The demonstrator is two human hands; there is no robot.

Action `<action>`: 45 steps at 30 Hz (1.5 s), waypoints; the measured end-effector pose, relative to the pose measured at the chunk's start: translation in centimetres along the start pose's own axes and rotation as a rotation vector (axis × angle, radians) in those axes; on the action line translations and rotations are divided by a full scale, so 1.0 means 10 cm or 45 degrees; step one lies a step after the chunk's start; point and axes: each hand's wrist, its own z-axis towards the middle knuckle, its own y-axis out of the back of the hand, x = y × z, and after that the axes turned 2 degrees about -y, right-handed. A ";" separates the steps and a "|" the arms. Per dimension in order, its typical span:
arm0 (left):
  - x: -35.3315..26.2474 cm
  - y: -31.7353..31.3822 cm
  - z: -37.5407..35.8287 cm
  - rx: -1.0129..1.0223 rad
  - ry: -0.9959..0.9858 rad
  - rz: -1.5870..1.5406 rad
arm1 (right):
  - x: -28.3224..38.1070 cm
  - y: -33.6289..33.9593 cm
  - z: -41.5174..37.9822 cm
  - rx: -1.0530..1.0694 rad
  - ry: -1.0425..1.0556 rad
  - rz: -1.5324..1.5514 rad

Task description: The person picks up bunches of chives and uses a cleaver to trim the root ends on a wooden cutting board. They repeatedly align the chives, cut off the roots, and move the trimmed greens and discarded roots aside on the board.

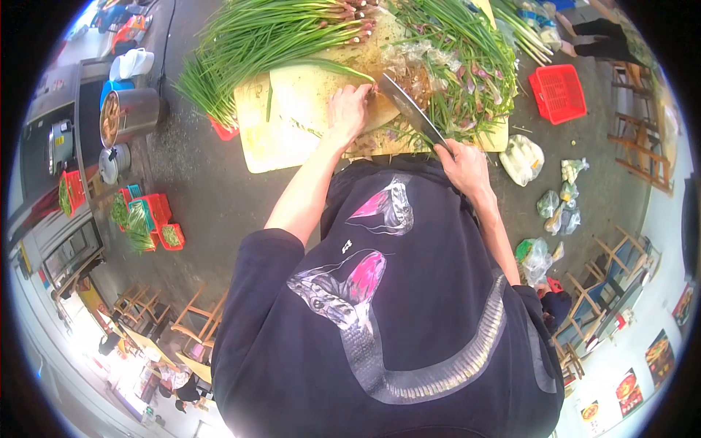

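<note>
My right hand (466, 169) grips the handle of a kitchen knife (412, 109). Its blade points up and left over the board, the tip close to my left fingers. My left hand (349, 111) is closed with curled fingers on the cutting board (255, 139). A small reddish bulb end shows at its fingertips, apparently of a spring onion, partly hidden by the fingers. Just beyond that hand lies a single green stalk (332, 67). A big bunch of spring onions (277, 33) covers the board's far left. Trimmed leaves and peelings (471, 80) are heaped right of the blade.
A red basket (558, 93) and a bag of white radishes (521, 159) are on the floor at right, with several small bags (561, 208) nearer. To the left stand a large metal pot (135, 115) and red crates (155, 212). Other people are at the edges.
</note>
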 end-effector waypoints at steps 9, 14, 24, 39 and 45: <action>0.15 0.01 -0.10 -0.099 -0.063 -0.272 | 0.16 -0.01 0.07 0.147 -0.060 -0.004; 0.19 -0.01 -0.11 -0.101 -0.067 -0.362 | 0.17 -0.06 0.10 0.134 -0.077 -0.081; 0.27 0.15 -0.29 -0.173 -0.072 -0.318 | 0.12 -0.19 0.12 -0.024 -0.033 0.000; 0.07 0.19 -0.37 -0.201 0.132 -0.488 | 0.33 -0.51 0.20 -0.001 0.096 0.042; 0.13 0.12 -0.36 -0.190 0.074 -0.352 | 0.35 -0.62 0.18 -0.001 0.094 0.093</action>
